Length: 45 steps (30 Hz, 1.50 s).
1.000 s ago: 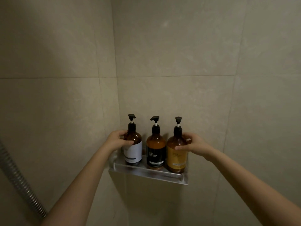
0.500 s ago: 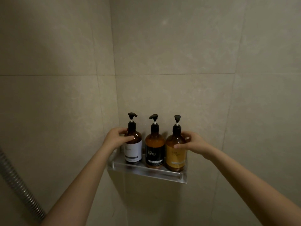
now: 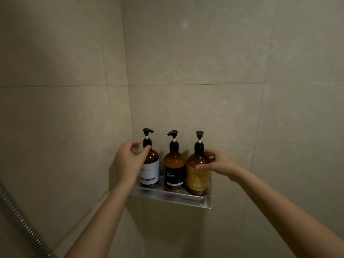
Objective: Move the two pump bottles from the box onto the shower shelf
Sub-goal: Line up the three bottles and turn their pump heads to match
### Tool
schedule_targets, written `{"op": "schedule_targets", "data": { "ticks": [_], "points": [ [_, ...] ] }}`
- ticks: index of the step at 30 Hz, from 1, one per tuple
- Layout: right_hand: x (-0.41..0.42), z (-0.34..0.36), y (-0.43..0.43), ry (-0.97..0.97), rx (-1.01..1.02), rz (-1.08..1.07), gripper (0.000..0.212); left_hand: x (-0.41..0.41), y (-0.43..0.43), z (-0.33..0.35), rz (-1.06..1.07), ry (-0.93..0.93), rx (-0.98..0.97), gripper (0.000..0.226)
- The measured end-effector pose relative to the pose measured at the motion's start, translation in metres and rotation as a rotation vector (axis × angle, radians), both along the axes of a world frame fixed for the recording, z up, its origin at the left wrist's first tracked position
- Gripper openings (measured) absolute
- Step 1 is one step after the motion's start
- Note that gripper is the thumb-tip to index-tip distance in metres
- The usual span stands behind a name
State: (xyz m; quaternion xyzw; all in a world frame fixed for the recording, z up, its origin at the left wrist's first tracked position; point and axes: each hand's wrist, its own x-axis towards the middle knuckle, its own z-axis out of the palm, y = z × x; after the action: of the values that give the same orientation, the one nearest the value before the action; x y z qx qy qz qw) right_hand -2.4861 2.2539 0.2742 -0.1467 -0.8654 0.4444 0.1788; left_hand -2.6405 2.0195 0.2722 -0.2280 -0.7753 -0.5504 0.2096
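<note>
Shower hose (image 3: pixel 20 218): a ribbed metal length is seen at the near left, well apart from the shelf.

Left hand (image 3: pixel 128 161): raised at the left end of the shelf. The thumb tip is laid against the neck of the white-labelled pump bottle (image 3: pixel 150 168); the fingers are held relaxed and parted just beside the collar, with no pinch shown.

Right hand (image 3: pixel 220 162): raised at the right end. The yellow-labelled pump bottle (image 3: pixel 198 177) is held at its shoulder, with the thumb across the near face and the fingers curled round the far side.

Shower shelf (image 3: pixel 173 198): a metal ledge with a low front rail, fixed in the corner of the tiled wall (image 3: pixel 186 71).

Bottles: three amber pump bottles are stood upright in a row on the shelf, bases behind the rail. The black-labelled pump bottle (image 3: pixel 174 170) is placed between the other two, close beside each, and is not touched. The box is not in view.

Step in hand: placement is judged done for the two outer bottles, and the task is taken as all but complete.

Next move: the right grip is to be opened and both hands drawn back toward the near side without the pump heads being caught, so that no bottle is tipped over the rail.
</note>
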Motion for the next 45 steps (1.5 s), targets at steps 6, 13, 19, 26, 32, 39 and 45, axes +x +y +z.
{"op": "schedule_targets", "data": {
  "ticks": [6, 13, 19, 26, 32, 39, 45],
  "points": [
    [0.001, 0.002, -0.002, -0.01, -0.002, -0.009, 0.055, 0.03, 0.036, 0.001, -0.267, -0.008, -0.313, 0.066],
    [0.001, 0.002, -0.004, -0.011, 0.011, -0.02, 0.057, 0.025, 0.047, -0.003, -0.242, 0.031, -0.41, 0.066],
    [0.0, 0.003, -0.006, -0.016, 0.009, -0.04, 0.062, 0.021, 0.048, -0.004, -0.236, 0.018, -0.407, 0.066],
    [0.003, -0.001, -0.01, -0.028, 0.029, -0.083, 0.07, 0.027, 0.047, -0.005, -0.224, 0.041, -0.429, 0.063],
    [0.015, 0.032, -0.003, 0.028, 0.019, -0.085, 0.074, 0.05, 0.038, -0.008, -0.147, 0.143, -0.149, 0.041],
    [0.015, 0.098, -0.005, 0.199, 0.078, -0.039, 0.038, 0.073, 0.069, 0.006, -0.38, 0.131, -0.193, 0.038],
    [0.0, 0.102, -0.012, -0.015, 0.176, -0.003, 0.028, 0.074, 0.097, 0.003, -0.429, 0.064, -0.379, 0.057]
  ]
}}
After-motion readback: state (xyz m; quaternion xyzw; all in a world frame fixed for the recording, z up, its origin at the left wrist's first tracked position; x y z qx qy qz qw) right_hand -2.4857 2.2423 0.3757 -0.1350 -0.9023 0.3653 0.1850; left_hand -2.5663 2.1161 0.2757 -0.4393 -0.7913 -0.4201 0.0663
